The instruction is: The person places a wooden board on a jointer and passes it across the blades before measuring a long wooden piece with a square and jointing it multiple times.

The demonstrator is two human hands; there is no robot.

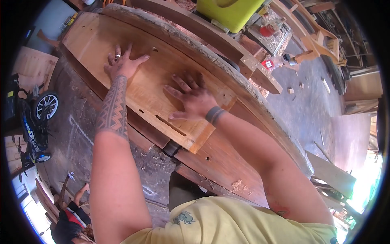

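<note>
A long, pale wooden board (152,97) lies across a darker plank bench (219,162). Flat on its upper left part is my left hand (123,65), fingers spread, a ring on one finger, near a small hole in the wood. My right hand (193,97) rests palm down further along the board, its fingers apart, closer to the squared end. A narrow slot and a smaller hole show along the board's near edge. Neither hand holds anything.
Behind the bench's rough-edged slab (195,49) are curved timbers, a yellow-green object (229,12) and a bottle with a red label (272,63). A motorbike (34,118) stands left; another person (73,219) is at lower left. Shavings lie about.
</note>
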